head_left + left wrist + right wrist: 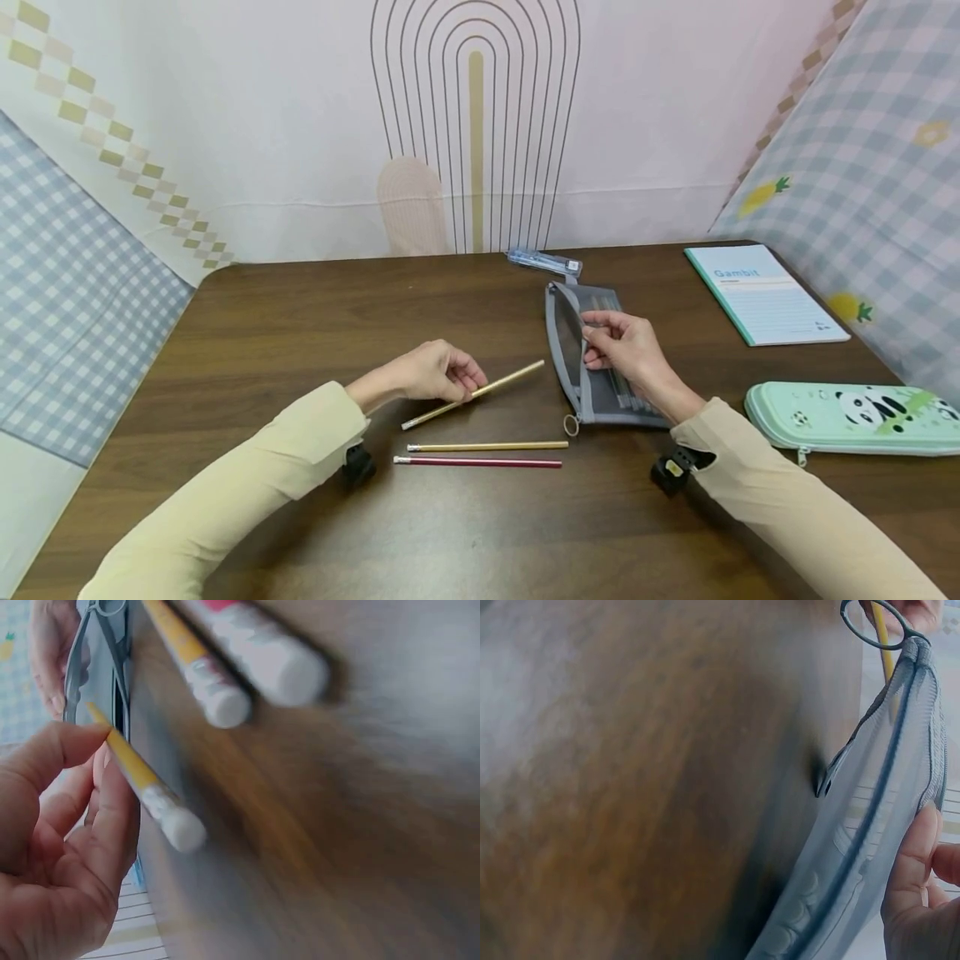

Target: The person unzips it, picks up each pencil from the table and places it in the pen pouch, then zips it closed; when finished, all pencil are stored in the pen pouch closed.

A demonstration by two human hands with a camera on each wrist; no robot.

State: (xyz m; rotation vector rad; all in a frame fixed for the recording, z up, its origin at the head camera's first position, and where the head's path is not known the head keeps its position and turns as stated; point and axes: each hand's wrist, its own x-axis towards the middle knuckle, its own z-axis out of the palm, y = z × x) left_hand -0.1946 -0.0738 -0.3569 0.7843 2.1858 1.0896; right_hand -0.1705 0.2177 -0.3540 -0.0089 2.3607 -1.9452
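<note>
My left hand (pixel 444 372) pinches a yellow pencil (pixel 510 377) between thumb and fingers, its white eraser end toward me and its other end pointing at the pouch. In the left wrist view the pencil (pixel 135 761) slants up from its eraser toward the pouch. My right hand (pixel 622 346) pinches the edge of a grey zippered mesh pouch (pixel 592 393), holding its mouth apart. Several slim items show through the mesh. In the right wrist view the zipper edge (pixel 930 761) runs up to a ring pull (pixel 870 626).
Another yellow pencil (pixel 487 447) and a red pencil (pixel 480 462) lie side by side in front of me. Behind the pouch is a blue item in clear packaging (pixel 543 262). A notebook (pixel 768 296) and a green panda pencil case (pixel 855 419) lie at right.
</note>
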